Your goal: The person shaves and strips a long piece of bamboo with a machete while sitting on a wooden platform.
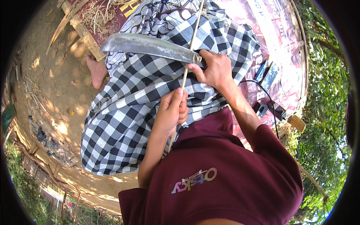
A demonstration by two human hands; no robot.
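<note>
A long, thin pale strip, apparently bamboo (195, 28), slants across my lap from the top of the view down to my waist. My left hand (174, 110) closes around it, thumb on top, below the blade. A broad grey machete blade (146, 47) lies across the strip, its tip pointing left. Near the base of that blade my right hand (213, 69) is curled, its thumb next to the strip; the handle is hidden in the grip. A small curled shaving (198, 59) sits where blade and strip cross.
Black-and-white checked cloth (131, 97) covers my lap. At right, a phone (270, 77), a black cable (268, 93) and a small dark box (276, 109) rest on plastic sheeting (243, 11). Shavings (98, 17) and a wooden beam (87, 39) lie upper left, near a bare foot (98, 73).
</note>
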